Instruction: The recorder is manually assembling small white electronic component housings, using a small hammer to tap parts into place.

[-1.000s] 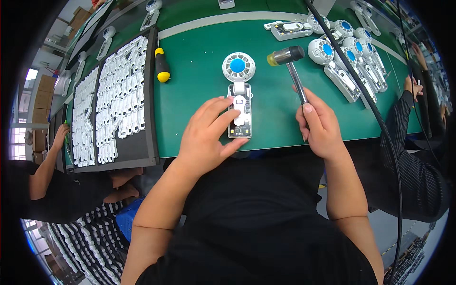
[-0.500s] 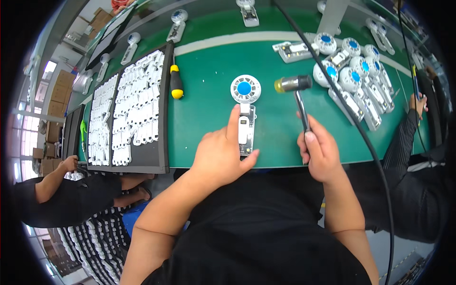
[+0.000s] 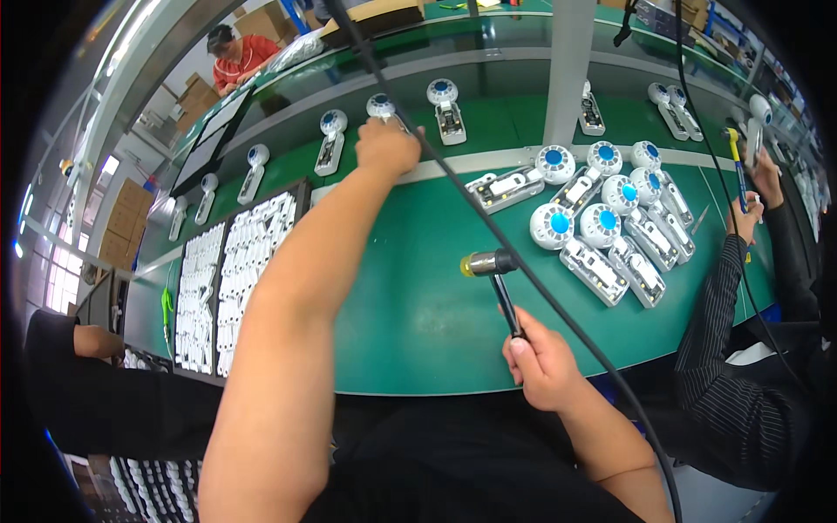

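Note:
My left arm stretches to the green conveyor strip (image 3: 514, 132) beyond the bench. There my left hand (image 3: 389, 145) is closed over the body of a white device with a round, blue-centred head (image 3: 381, 105); the fingertips are partly hidden. My right hand (image 3: 542, 359) grips the handle of a small mallet (image 3: 490, 263) above the green bench top (image 3: 410, 336). The mallet head has a yellow face on one end and a black one on the other. To the right of it lies a cluster of similar white devices (image 3: 602, 225), their bodies showing inner parts.
A black cable (image 3: 484, 218) hangs diagonally across the view, close to the mallet. A dark tray (image 3: 302, 199) of small white parts sits left of my arm. A grey post (image 3: 571, 78) rises behind the devices. At right, a co-worker's hand (image 3: 744, 218) is near a yellow-headed hammer (image 3: 732, 139).
The device that stood before me on the bench is gone from there. My left hand has moved from it to the far strip. My right hand still holds the mallet; the view has shifted.

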A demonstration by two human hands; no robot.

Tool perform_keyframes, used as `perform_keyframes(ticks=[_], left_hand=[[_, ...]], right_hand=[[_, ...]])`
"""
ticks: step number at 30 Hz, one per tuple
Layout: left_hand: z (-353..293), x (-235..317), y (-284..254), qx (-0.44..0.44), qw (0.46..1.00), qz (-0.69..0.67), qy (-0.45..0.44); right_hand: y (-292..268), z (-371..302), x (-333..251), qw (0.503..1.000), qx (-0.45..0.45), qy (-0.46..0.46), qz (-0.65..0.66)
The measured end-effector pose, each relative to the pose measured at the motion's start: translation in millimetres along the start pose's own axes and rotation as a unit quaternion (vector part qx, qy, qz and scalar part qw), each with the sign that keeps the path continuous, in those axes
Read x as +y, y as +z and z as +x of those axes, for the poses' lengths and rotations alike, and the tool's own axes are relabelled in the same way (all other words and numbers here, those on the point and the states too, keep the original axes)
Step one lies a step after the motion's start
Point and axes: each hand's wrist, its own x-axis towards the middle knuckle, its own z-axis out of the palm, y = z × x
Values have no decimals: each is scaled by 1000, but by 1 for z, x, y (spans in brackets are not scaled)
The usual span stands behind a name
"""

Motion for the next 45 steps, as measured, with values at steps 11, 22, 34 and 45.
perform_keyframes(ticks=[11, 22, 34, 45], left_hand=[[9, 48, -8, -34, 988, -147, 37], [-340, -48, -84, -90, 976, -176, 93], [-356, -74, -55, 29, 929, -281, 239], [-358, -63, -42, 35, 926, -290, 240]], right_hand=[[4, 2, -3, 1000, 14, 19, 0], [-1, 3, 1, 929, 64, -77, -357], [34, 60, -16, 898, 16, -148, -414], [80, 114, -4, 972, -39, -36, -230]])
